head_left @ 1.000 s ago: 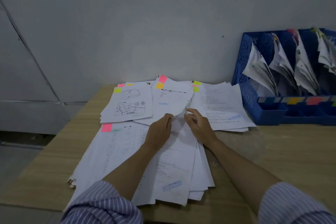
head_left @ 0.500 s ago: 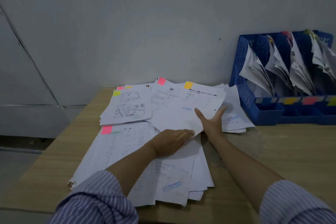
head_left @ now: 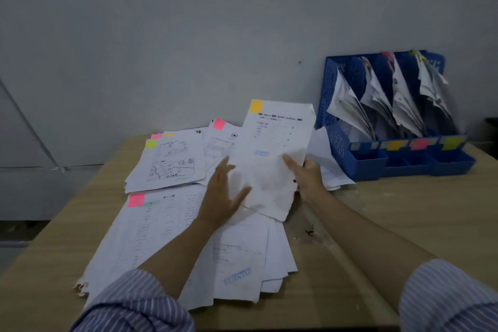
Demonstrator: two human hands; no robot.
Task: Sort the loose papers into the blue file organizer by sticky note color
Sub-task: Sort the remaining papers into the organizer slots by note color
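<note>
Lifted since half a second ago, the orange-tagged sheet (head_left: 272,159) now tilts up off the pile and has swung toward the right. The right hand (head_left: 307,174) grips its right edge, thumb on the face and fingers curled behind. The left hand (head_left: 223,197) lies flat, fingers straight and spread, against the sheet's lower left part.

An orange sticky note (head_left: 256,106) sits at the sheet's top left corner; its printed lines and a small blue stamp are too blurred to read. Below the hands, the loose papers (head_left: 161,224) spread over the wooden table (head_left: 404,210). One bears a blue stamp, "REJECTED" (head_left: 237,276); others carry pink (head_left: 136,200) and yellow-green (head_left: 151,144) notes.

At the table's far right stands the blue file organizer (head_left: 339,143). Its upright slots hold bundles of leaning papers, and coloured labels line its front: orange (head_left: 394,145), pink (head_left: 419,144) and yellow-green (head_left: 452,142).
</note>
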